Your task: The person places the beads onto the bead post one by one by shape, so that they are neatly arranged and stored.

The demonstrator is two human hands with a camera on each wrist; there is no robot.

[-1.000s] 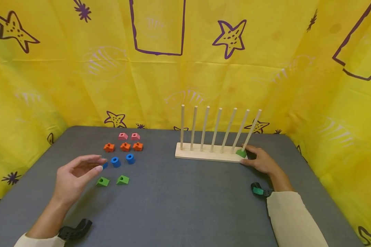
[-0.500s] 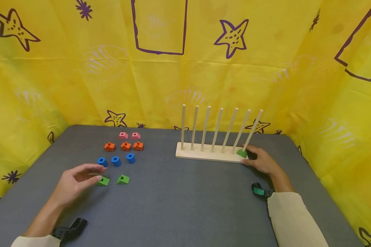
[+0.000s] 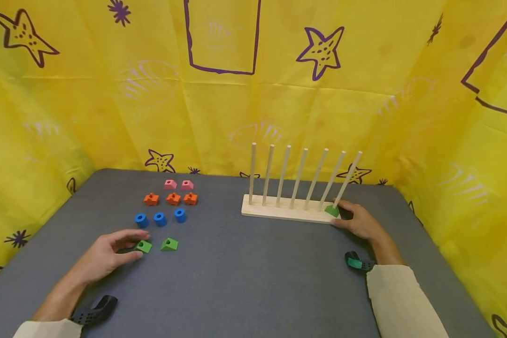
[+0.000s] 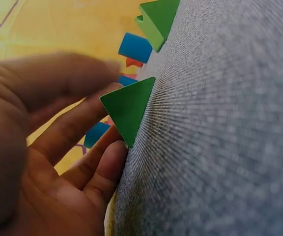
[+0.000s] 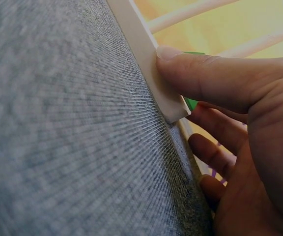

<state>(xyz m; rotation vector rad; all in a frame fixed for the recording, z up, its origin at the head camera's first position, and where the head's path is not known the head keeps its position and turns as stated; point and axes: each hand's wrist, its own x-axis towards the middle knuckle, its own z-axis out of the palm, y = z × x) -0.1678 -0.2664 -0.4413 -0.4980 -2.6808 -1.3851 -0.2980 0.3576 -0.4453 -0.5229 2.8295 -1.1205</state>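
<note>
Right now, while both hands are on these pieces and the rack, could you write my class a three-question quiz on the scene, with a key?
1. Count: how many upright pegs does the wooden rack have?

2. True or false: the right hand holds the rack at the end where a green piece sits at the foot of a peg.

3. Choose one: what lies between the thumb and fingers of the left hand?
A) a blue cylinder
B) a green wedge
C) a pink piece

Key: 1, seven; 2, true; 3, B.
</note>
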